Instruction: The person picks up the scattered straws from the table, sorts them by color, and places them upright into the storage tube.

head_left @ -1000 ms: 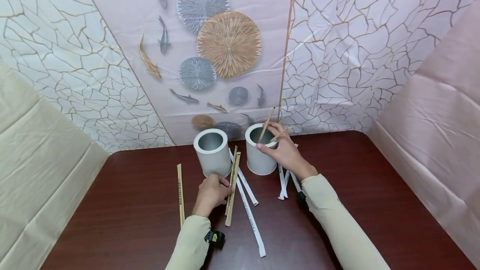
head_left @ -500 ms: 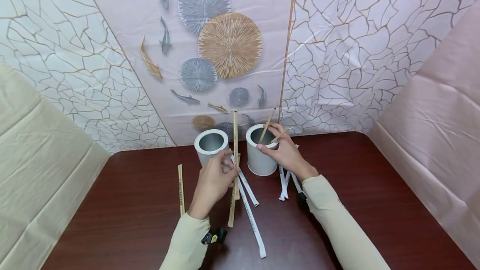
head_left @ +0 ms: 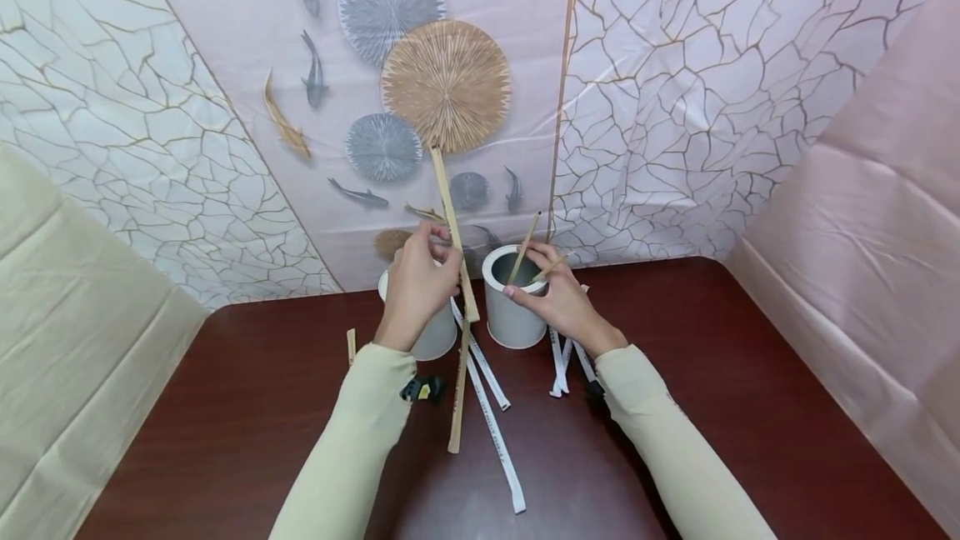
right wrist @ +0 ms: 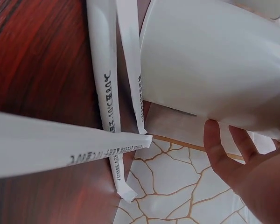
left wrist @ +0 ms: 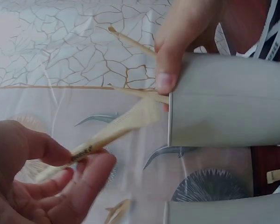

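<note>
A white-wrapped straw lay on the tabletop; beyond, the left hand pinched a tilted tan-wrapped straw, its lower end near the mouth of a pale can that the right hand gripped by the rim.

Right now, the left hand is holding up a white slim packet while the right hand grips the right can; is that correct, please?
Not quite: the slim packet that the left hand holds up is tan, not white, as the head view shows; the right hand does grip the right can.
</note>
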{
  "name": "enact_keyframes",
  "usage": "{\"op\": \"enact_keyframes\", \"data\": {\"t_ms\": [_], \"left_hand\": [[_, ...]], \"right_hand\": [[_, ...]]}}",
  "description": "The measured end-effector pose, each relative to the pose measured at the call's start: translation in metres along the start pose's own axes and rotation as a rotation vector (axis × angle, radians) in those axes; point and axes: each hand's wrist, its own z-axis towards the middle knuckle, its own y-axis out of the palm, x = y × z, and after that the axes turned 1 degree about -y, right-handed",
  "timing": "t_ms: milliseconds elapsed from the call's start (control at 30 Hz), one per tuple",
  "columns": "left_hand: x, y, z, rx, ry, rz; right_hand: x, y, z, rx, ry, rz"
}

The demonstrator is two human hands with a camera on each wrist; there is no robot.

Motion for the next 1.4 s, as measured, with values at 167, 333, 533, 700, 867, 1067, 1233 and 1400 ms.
{"op": "enact_keyframes", "data": {"t_ms": [167,333,533,700,867,1067,1233,1400], "left_hand": [[0.011,0.005,0.021,0.05,0.078,-0.11],[0.009,0.022,0.034,0.111,0.166,-0.092],[-0.011,0.044,0.029,0.092,0.151,-0.023],[-0.019,0.054,0.024,0.036,0.091,0.097],[-0.02,0.056,0.023,-0.023,0.049,0.145],[-0.014,0.039,0.017,-0.067,0.012,0.237],[0.001,0.011,0.008,-0.104,0.041,0.235],[0.012,-0.024,-0.007,-0.106,0.075,0.193]], "right_hand": [[-0.002,-0.003,0.002,0.002,-0.01,0.001],[-0.001,-0.002,0.001,-0.005,0.006,0.008],[0.0,0.005,-0.002,-0.032,0.013,0.019],[0.002,0.006,-0.002,-0.024,0.011,0.01],[0.001,0.001,-0.001,-0.01,0.013,0.019],[-0.002,0.002,0.004,-0.011,-0.005,0.019],[-0.002,0.001,0.004,0.009,-0.017,0.004],[0.0,0.001,0.004,0.004,-0.007,0.0]]}}
